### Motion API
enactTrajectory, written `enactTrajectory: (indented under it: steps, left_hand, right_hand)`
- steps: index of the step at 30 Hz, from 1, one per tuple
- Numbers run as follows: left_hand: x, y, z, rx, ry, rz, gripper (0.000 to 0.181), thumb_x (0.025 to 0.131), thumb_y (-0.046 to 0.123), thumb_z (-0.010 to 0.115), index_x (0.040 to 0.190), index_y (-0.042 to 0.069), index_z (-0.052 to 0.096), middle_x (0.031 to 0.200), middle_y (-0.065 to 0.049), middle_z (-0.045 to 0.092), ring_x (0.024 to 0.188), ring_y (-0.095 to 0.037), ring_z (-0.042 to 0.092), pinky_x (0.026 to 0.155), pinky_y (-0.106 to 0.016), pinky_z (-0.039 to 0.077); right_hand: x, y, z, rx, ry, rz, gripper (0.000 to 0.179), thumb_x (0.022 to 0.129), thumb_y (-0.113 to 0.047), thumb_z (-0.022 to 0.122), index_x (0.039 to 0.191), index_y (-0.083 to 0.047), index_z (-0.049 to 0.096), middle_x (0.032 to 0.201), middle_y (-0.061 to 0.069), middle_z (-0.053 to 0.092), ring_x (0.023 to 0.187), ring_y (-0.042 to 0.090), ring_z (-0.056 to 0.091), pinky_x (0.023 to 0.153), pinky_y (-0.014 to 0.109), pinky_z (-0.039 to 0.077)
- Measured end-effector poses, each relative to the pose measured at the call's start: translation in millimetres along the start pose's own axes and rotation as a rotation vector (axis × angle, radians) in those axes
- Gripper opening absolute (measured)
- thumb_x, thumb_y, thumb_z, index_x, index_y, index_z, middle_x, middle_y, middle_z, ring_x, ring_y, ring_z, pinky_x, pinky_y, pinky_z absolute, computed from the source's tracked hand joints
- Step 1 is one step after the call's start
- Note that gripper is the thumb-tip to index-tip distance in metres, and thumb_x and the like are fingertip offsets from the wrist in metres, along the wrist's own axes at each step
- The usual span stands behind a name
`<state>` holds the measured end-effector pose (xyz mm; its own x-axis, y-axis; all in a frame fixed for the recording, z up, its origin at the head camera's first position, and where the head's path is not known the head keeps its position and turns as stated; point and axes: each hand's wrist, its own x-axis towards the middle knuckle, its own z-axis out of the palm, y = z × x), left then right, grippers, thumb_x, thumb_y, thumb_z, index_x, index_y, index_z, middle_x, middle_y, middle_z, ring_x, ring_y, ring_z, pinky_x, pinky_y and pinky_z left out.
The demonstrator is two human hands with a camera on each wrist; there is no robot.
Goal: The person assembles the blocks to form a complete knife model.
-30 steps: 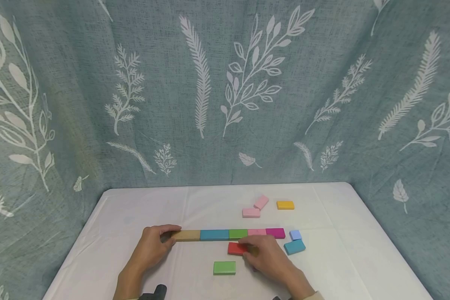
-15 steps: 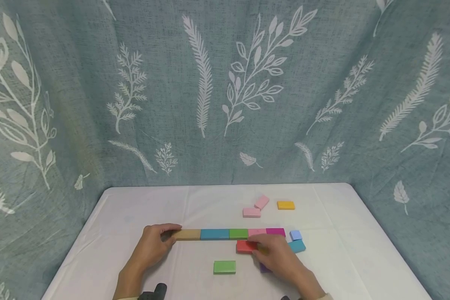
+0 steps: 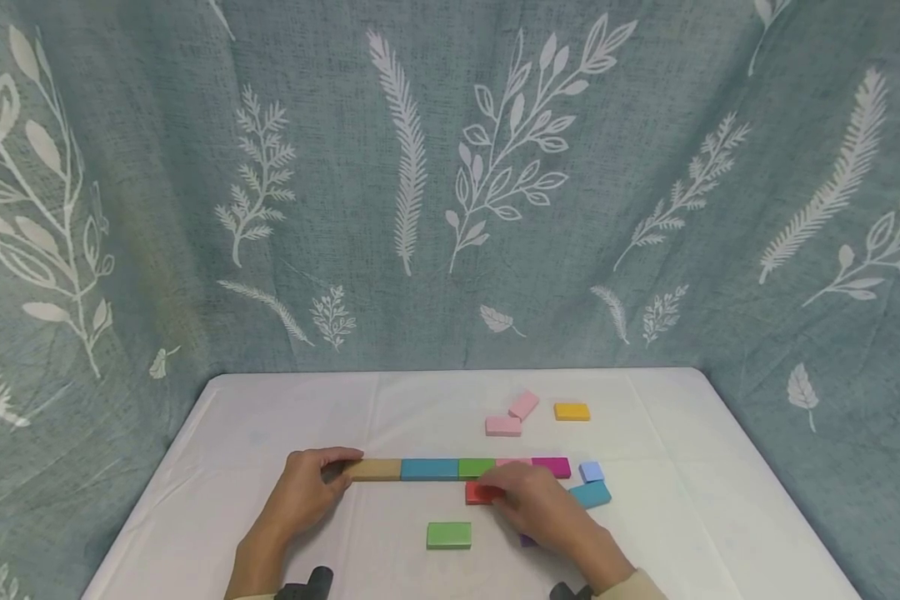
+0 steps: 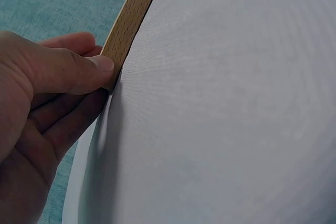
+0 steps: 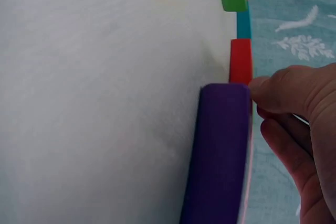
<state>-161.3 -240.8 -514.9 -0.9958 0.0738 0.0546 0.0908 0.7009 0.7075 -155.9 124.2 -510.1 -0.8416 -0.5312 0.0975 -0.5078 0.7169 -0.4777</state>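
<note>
A straight row of coloured blocks runs across the table in the head view. It begins with a tan wooden block [image 3: 376, 470], then a blue block [image 3: 429, 470], a green block [image 3: 476, 469], a pink block [image 3: 513, 462] and a magenta block [image 3: 552, 467]. My left hand [image 3: 306, 492] pinches the tan block's left end between thumb and fingers. Just in front of the row, my right hand [image 3: 543, 510] holds a red block [image 3: 482, 493] by its right part, which the fingers hide. A purple block [image 5: 220, 150] lies nearer the right wrist camera, mostly covered by the hand in the head view.
A loose light green block [image 3: 449, 536] lies in front of the row. On the right are a teal block [image 3: 591, 495] and a small light blue block [image 3: 591, 472]. Behind the row lie two pink blocks [image 3: 503, 427] and a yellow block [image 3: 572, 412]. A patterned curtain [image 3: 435, 183] surrounds the table.
My right hand and the red block have shifted right along the row's front, then slightly back left. The purple block's edge has come into view beneath that hand. My left hand stays in place.
</note>
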Motion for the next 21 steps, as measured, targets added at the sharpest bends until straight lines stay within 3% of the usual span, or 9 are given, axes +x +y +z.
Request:
enactTrajectory:
  steps: [21]
  left_hand:
    - [0.0,-0.1,0.8,-0.011,0.004,0.001,0.033,0.091,-0.006,0.08,0.12,0.01,0.083,0.123,-0.01,0.082,0.127,-0.037,0.074,0.115,-0.06,0.056]
  right_hand:
    - [5.7,1.8,3.8,0.0,0.03,-0.014,0.029,0.097,-0.012,0.084,0.124,-0.024,0.082,0.115,-0.017,0.081,0.11,0.005,0.076,0.102,0.033,0.066]
